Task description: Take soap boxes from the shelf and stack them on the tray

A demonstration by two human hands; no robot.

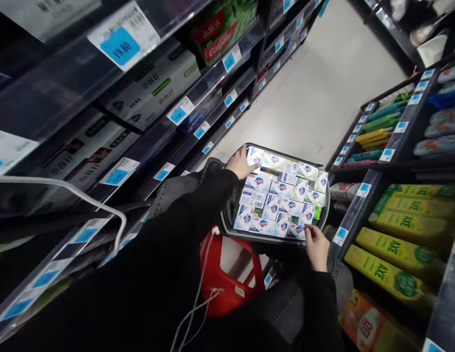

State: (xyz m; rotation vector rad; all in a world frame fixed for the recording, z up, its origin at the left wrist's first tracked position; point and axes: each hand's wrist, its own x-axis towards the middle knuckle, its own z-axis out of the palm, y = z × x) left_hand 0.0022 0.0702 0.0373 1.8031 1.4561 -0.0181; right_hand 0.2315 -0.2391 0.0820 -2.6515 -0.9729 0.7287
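A dark basket [227,230] rests across my lap, its top covered by white soap boxes [280,188] with blue and red logos. They lie packed side by side at mixed angles, with a few gaps between them. My left hand [241,164] is at the far left corner, its thumb and fingers around a soap box [254,155] there. At the near right corner, my right hand [317,247] has its fingers pinched together against the edge of the boxes. What lies between those fingertips is hidden.
Shelves of boxed goods with price tags [180,110] rise close on the left. To the right stand shelves with yellow AXE bottles [381,274] and brushes [384,122]. A red stool [227,293] is below the basket. A white cable [76,190] hangs at left. Aisle floor [304,98] stretches ahead.
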